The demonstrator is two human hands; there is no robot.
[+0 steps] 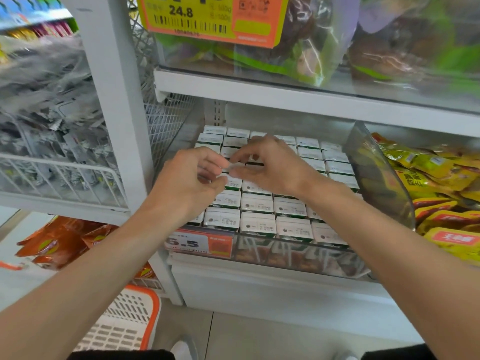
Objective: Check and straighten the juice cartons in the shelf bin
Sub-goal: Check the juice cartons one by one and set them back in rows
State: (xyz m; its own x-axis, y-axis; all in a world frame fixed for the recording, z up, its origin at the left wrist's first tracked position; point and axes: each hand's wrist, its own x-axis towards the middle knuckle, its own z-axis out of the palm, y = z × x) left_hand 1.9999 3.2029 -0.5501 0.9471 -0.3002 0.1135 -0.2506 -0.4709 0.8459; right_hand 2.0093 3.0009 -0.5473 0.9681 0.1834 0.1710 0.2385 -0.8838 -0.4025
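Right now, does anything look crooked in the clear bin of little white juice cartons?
Yes. The white-topped juice cartons sit in neat rows, except mid-bin: a dark gap breaks the row where the left hand and right hand pinch one carton.

One cam only, head-worn, wide-angle. Looks forward and down into shelf bin (298,258), dead centre of frame. Sits close, so juice cartons (257,203) show tops only, mid-frame. Catches left hand (187,183) and right hand (272,165) just above centre, forearms coming in from both lower corners. Clips price tag (207,19) along top edge. Picks up floor and orange-rimmed basket (124,326) at bottom left. Blurs wire rack (65,178) at left edge.
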